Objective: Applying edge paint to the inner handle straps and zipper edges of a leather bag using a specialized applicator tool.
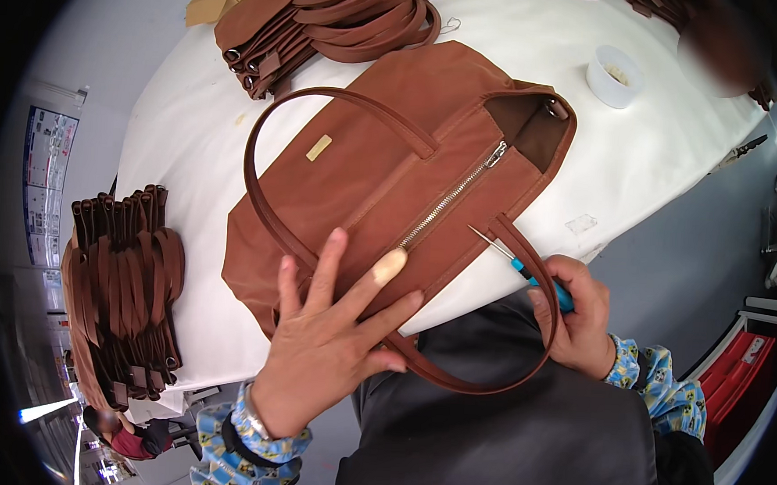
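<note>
A brown handbag (392, 172) lies on the white-covered table, its silver zipper (452, 198) running along the top panel. One handle (272, 122) arches over the side with a small gold plate (320, 148); the near handle (486, 390) loops over the table edge toward my lap. My left hand (331, 327) rests flat on the bag by the zipper's near end, fingers spread, a pale finger cover on one finger. In my right hand (578, 318) is an awl (527, 272) with a blue handle and thin pointed metal shaft. Its tip is close to the bag's near edge, beside the handle's base; contact is unclear.
Stacked brown bags with straps (330, 20) lie at the far side, and another pile of straps (127, 290) at the left edge. A white plastic cup (614, 77) stands far right. Beyond the table are a red bin (736, 392) and a seated person (137, 436).
</note>
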`<state>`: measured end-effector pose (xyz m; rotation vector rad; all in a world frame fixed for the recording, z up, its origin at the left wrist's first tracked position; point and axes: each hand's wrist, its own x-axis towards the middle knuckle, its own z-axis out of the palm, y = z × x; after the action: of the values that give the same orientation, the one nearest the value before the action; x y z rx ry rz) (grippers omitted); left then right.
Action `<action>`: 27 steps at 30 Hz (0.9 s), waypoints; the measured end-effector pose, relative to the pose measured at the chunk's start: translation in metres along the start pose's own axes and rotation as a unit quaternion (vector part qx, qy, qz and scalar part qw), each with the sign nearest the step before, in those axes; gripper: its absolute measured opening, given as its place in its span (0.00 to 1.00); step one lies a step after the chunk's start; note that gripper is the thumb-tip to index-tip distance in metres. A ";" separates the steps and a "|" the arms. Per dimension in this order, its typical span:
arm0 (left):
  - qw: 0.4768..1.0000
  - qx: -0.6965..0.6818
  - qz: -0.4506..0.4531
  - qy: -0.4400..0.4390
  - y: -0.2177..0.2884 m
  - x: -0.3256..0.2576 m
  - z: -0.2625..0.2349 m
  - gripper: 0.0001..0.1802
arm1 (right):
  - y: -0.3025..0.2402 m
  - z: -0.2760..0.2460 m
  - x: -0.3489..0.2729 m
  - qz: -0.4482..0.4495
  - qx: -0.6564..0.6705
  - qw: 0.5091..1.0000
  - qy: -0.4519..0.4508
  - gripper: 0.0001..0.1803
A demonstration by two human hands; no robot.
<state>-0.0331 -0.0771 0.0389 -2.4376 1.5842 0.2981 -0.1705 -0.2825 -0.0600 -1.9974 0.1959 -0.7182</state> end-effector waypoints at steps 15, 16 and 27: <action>1.000 -0.004 -0.004 0.031 -0.005 -0.009 0.000 0.31 | 0.000 0.000 -0.001 -0.010 -0.014 1.000 0.006 0.13; 0.999 -0.019 -0.003 0.042 -0.002 -0.004 0.001 0.31 | 0.000 0.000 -0.001 -0.010 -0.014 1.000 0.003 0.13; 0.983 -0.122 -0.010 0.136 -0.012 -0.026 -0.004 0.18 | 0.000 -0.004 -0.008 0.021 0.050 0.998 -0.024 0.15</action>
<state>-0.0319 -0.0510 0.0508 -2.7792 1.7199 0.1696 -0.1791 -0.2824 -0.0616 -1.9073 0.1708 -0.6403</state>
